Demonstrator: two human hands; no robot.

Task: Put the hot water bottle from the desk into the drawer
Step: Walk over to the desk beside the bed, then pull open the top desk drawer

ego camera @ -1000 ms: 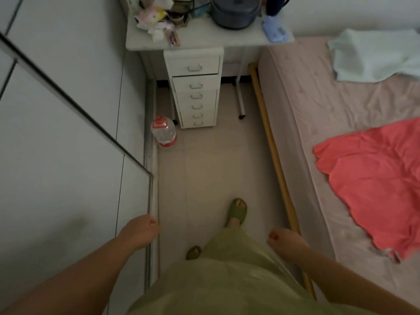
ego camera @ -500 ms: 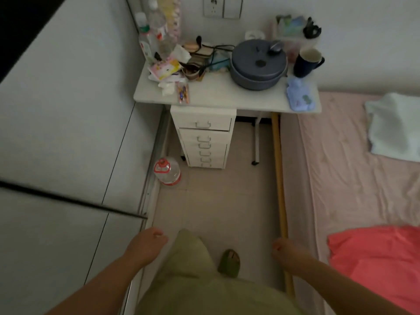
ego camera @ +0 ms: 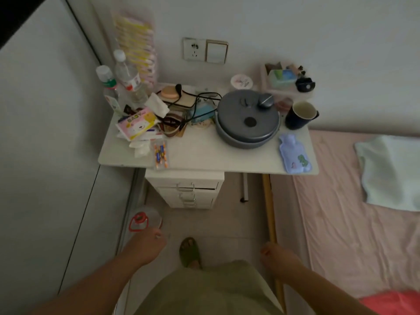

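A small pale-blue hot water bottle (ego camera: 294,154) with a green print lies flat near the front right corner of the white desk (ego camera: 204,155). Under the desk stands a white drawer unit (ego camera: 186,189) with several drawers, all pushed in; the top one shows a thin dark gap. My left hand (ego camera: 145,246) hangs low at the lower left, fingers loosely curled, holding nothing. My right hand (ego camera: 278,260) hangs at the lower right, also curled and holding nothing. Both hands are well short of the desk.
On the desk sit a grey lidded pot (ego camera: 247,120), a dark mug (ego camera: 300,114), cables, tissue packs and water bottles (ego camera: 127,76). A large water jug (ego camera: 145,220) stands on the floor left of the drawers. A bed (ego camera: 363,223) runs along the right, a wardrobe along the left.
I have walked closer to the desk, and the view has tilted up. The desk and drawer unit now appear larger and nearer. Both hands stay low at my sides.
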